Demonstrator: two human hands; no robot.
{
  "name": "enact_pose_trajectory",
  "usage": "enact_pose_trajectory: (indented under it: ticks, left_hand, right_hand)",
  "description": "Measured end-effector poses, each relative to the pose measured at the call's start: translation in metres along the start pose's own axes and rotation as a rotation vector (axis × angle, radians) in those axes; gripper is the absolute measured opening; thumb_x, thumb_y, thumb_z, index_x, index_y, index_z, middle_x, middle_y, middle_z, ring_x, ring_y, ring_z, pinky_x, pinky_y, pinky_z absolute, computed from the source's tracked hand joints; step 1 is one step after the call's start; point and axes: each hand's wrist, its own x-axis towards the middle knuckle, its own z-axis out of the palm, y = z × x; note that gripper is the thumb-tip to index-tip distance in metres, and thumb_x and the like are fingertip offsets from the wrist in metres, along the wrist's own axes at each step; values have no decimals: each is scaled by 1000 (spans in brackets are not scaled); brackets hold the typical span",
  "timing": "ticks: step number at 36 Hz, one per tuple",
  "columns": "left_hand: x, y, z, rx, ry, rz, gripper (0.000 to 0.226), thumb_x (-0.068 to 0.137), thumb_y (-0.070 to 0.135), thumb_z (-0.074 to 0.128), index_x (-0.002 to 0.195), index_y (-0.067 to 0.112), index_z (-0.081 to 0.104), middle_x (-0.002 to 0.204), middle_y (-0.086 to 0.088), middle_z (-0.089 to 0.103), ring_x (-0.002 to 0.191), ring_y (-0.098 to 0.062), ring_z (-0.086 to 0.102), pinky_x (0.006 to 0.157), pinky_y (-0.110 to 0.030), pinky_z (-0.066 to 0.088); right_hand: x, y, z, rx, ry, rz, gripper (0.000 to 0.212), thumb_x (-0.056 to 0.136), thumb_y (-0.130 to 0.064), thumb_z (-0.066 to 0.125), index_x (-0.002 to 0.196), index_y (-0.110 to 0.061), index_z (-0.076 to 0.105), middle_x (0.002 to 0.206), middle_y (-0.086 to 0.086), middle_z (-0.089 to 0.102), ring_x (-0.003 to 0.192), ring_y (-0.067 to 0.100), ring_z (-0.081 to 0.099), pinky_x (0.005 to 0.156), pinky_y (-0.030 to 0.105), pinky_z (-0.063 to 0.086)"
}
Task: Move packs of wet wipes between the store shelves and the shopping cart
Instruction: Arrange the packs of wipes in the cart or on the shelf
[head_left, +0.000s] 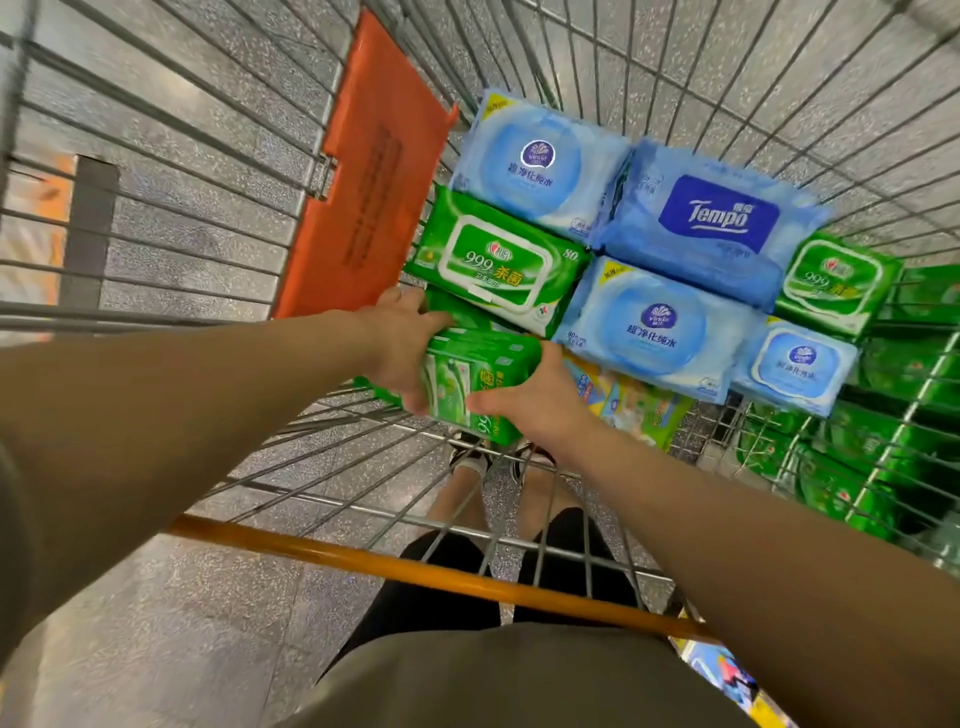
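Both of my hands hold one green pack of wet wipes (475, 382) inside the wire shopping cart (675, 78), near its handle end. My left hand (402, 345) grips the pack's left side, and my right hand (530, 400) grips its right side. Beyond it in the cart lie another green pack (498, 260), a dark blue Tempo pack (711, 228), three light blue packs (540, 161) (654, 325) (795, 364) and a smaller green pack (836, 283). A colourful pack (634, 402) lies partly hidden beneath them.
An orange flap (374, 171) hangs on the cart's left wall. The orange handle bar (415, 569) crosses in front of my body. Through the cart's right wall I see store shelves with several green packs (883, 441). Speckled floor surrounds the cart.
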Motion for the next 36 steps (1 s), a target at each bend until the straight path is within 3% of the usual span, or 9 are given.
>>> enact_pose_trajectory:
  ticks: [6,10,14,17,21,24,27,33,36]
  left_hand:
    - [-22,-3,-31,-433,-208,39,122,50,55,95,149,34,27,148,-9,46,125,-31,52,109,-46,45]
    - [-52,-11,-57,-714,-208,67,112,48,67,90,142,31,41,149,-4,45,133,-30,49,115,-49,37]
    - [-82,-14,-73,-1542,-12,117,80,58,56,84,126,20,63,127,-12,63,119,-36,57,111,-54,41]
    - [-99,-4,-83,-2004,148,187,61,75,54,72,126,23,62,133,-16,60,118,-35,58,98,-56,51]
    - [-128,50,-105,-2038,232,297,40,89,59,57,113,28,66,117,-5,65,118,-34,64,92,-50,54]
    - [-147,102,-125,-2072,338,348,52,87,60,66,119,19,60,112,-4,66,112,-30,64,95,-52,54]
    - [-162,141,-147,-2183,495,429,105,57,56,89,147,23,45,132,-4,67,116,-30,68,92,-53,58]
    - [-190,190,-174,-2199,592,477,78,78,13,83,146,15,44,127,-15,70,93,-28,76,66,-35,60]
    - [-205,196,-183,-2152,542,524,79,71,17,86,142,14,49,126,-16,70,101,-33,74,77,-48,63]
  right_hand:
    - [-19,-32,-35,48,-54,-11,91,41,-28,93,119,-19,48,110,3,69,95,18,72,85,48,61]
    - [-44,-60,-68,129,-85,-29,86,36,-32,91,113,-17,55,99,6,73,83,21,74,76,46,63]
    - [-69,-85,-95,348,-10,-122,56,41,-25,87,93,-14,67,90,12,71,79,29,69,78,47,57]
    - [-90,-106,-106,561,23,-173,31,55,-23,82,83,-14,71,101,19,66,90,33,67,87,50,56]
    - [-124,-143,-118,696,36,-246,2,75,-22,70,76,-20,70,85,5,70,76,23,65,68,34,51]
    - [-145,-164,-119,774,55,-313,10,89,-20,63,85,-19,73,86,2,76,79,22,69,74,35,52]
    - [-167,-180,-118,813,62,-343,19,93,-20,61,106,-12,72,103,7,76,86,21,71,73,33,56]
    - [-214,-192,-125,840,67,-425,55,80,-26,74,131,-11,63,121,11,73,111,25,70,89,37,56]
    - [-237,-188,-145,753,0,-428,57,76,-36,78,127,-15,66,122,11,72,117,30,67,101,47,52]
